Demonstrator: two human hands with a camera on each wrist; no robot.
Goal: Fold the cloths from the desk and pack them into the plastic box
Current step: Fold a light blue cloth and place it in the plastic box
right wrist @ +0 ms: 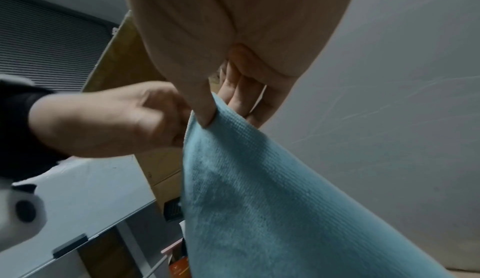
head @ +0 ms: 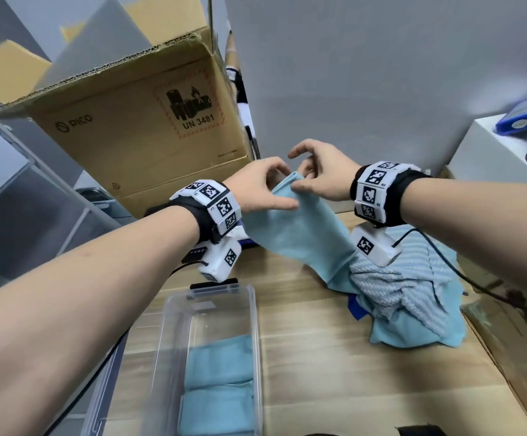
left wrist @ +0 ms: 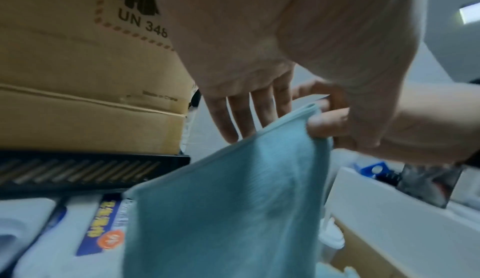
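A light blue cloth [head: 303,240] hangs in the air above the back of the wooden desk [head: 318,372]. My left hand [head: 284,188] and right hand [head: 303,180] pinch it close together at its top corner. The left wrist view shows my left hand [left wrist: 291,118] with its thumb on the cloth [left wrist: 221,200] and its fingers straight behind the edge. In the right wrist view my right hand [right wrist: 221,108] pinches the cloth [right wrist: 259,200] between thumb and fingers. The cloth's lower end trails onto a pile of blue cloths [head: 413,297]. The clear plastic box [head: 257,335] stands near left and holds folded blue cloths [head: 218,388].
A big open cardboard box [head: 136,130] stands at the back left, just behind my hands. At the right, a white block [head: 491,152] carries a blue device [head: 523,118]. A black cable [head: 476,284] runs from my right wrist across the pile. Grey walls close off the back.
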